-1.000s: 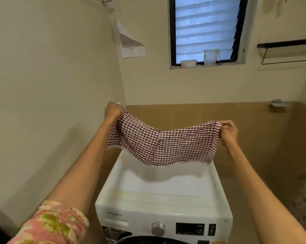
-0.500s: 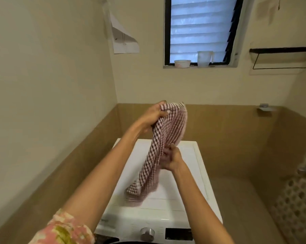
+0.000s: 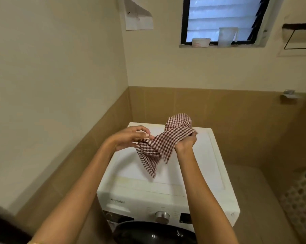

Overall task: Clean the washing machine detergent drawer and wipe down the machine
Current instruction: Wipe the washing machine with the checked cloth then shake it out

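Two hands, frame centre | right hand [image 3: 185,142] clenches bunched checked cloth [image 3: 157,148] over washing machine [image 3: 131,173] top | left hand [image 3: 129,139] at cloth edge, grip unclear | step: likely wadding cloth | next: press it flat, wipe.

Right hand [image 3: 185,143] clenched tight; left hand [image 3: 128,139] pinching lightly.

- White front-loading washing machine [image 3: 166,184], standing in the corner, flat top showing
- Red-and-white checked cloth [image 3: 159,147], bunched and twisted, held just above that top, one corner dangling
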